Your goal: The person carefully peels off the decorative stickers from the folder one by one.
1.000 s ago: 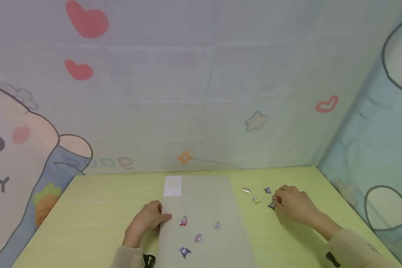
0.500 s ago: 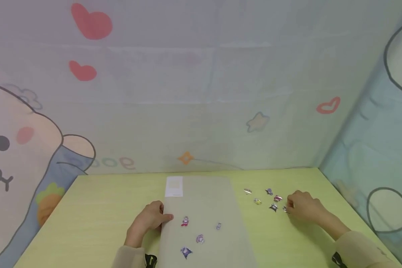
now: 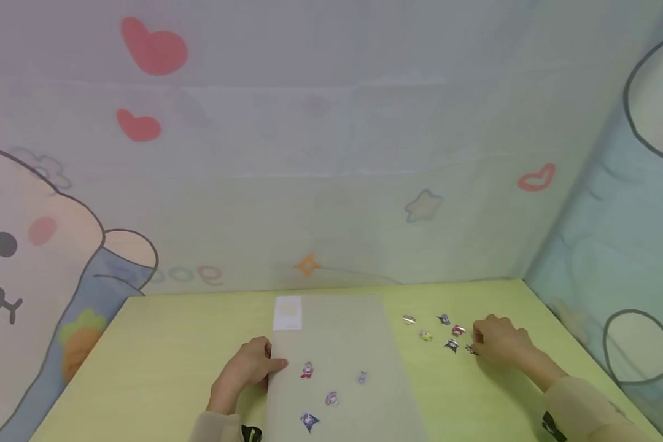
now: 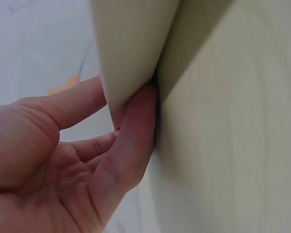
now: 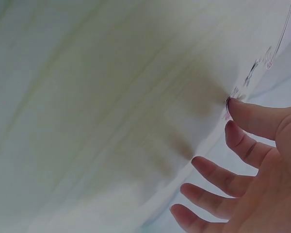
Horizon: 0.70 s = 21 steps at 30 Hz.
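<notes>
My left hand (image 3: 247,366) grips the left edge of a flat beige board (image 3: 342,341). In the left wrist view, the thumb lies on one face of the board while a finger tucks beneath it. Several small cartoon stickers lie on the board, including a red-footed one (image 3: 307,370) and a dark purple one (image 3: 310,421). At the right, my right hand (image 3: 500,341) reaches down to a small dark sticker (image 3: 471,350) on the table. In the right wrist view, the thumb tip touches that sticker, with the index finger slightly apart and the other fingers spread.
Beside the right hand, loose stickers lie on the yellow-green table (image 3: 182,344), among them a yellow one (image 3: 425,336) and a pink-red one (image 3: 458,330). A white label (image 3: 288,313) sits at the board's top left corner. A printed cloth (image 3: 331,153) hangs behind.
My right hand has moved right and slightly down, away from the pink-red sticker to the small dark one. The left hand still holds the board's edge; the head view shifted slightly.
</notes>
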Tool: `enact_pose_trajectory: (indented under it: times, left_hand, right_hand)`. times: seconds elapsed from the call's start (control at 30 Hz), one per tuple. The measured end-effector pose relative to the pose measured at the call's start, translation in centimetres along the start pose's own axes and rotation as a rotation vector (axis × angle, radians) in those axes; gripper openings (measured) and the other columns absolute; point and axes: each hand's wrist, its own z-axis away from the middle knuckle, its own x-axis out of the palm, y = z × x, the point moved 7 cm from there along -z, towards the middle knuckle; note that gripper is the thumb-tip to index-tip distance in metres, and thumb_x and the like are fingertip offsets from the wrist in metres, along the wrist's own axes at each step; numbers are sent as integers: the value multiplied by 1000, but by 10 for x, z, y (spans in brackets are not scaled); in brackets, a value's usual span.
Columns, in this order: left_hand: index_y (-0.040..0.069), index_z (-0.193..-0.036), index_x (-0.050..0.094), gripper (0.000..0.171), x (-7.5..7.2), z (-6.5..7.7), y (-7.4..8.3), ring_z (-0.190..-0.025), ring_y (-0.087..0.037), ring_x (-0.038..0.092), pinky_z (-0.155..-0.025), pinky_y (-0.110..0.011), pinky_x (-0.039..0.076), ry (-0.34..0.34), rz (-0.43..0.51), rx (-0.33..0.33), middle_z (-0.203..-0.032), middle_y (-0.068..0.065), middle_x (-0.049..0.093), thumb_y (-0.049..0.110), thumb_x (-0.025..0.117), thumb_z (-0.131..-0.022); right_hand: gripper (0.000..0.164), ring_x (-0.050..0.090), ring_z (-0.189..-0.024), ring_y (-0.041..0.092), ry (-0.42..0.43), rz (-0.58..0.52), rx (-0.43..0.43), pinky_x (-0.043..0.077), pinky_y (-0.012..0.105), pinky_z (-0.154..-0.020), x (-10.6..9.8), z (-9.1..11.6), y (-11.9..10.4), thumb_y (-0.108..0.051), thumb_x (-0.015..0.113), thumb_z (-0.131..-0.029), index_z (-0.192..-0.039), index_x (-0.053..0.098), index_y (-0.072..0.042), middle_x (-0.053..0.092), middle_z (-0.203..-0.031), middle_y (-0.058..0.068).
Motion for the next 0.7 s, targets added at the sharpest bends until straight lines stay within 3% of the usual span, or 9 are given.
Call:
enact_pose_trajectory:
  times: [0.17, 0.3, 0.57, 0.7]
  left_hand:
    - [0, -88, 52, 28, -1, 1, 0, -62, -19, 60, -60, -33, 48, -7, 28, 2, -77, -8, 58, 18, 73, -88]
    - [0, -89, 52, 28, -1, 1, 0, -62, -19, 61, -60, -33, 49, -9, 48, -3, -77, -9, 58, 18, 73, -88]
    - [-1, -89, 52, 27, 0, 0, -2, -61, -20, 62, -60, -34, 51, -8, 61, -3, -77, -9, 58, 17, 73, -88]
    - [-1, -88, 52, 27, -1, 0, -1, -60, -20, 62, -59, -34, 50, -10, 61, 2, -76, -9, 59, 17, 73, -89]
  right_hand:
    - [13, 43, -79, 30, 31, 21, 3, 38, 52, -61, -2, -3, -2, -9, 62, -88, -83, 51, -13, 49, -89, 7]
    - [13, 49, -83, 33, 77, 48, -49, 41, 55, -60, -3, -10, -16, -12, 67, -87, -86, 54, -14, 54, -98, 11]
    - [18, 54, -90, 34, 131, 32, -211, 43, 50, -60, -7, -13, -74, -17, 75, -84, -89, 58, -15, 60, -109, 13]
    - [17, 55, -99, 38, 119, 44, -270, 46, 56, -67, -6, -13, -111, -18, 76, -84, -91, 60, -15, 61, -112, 13]
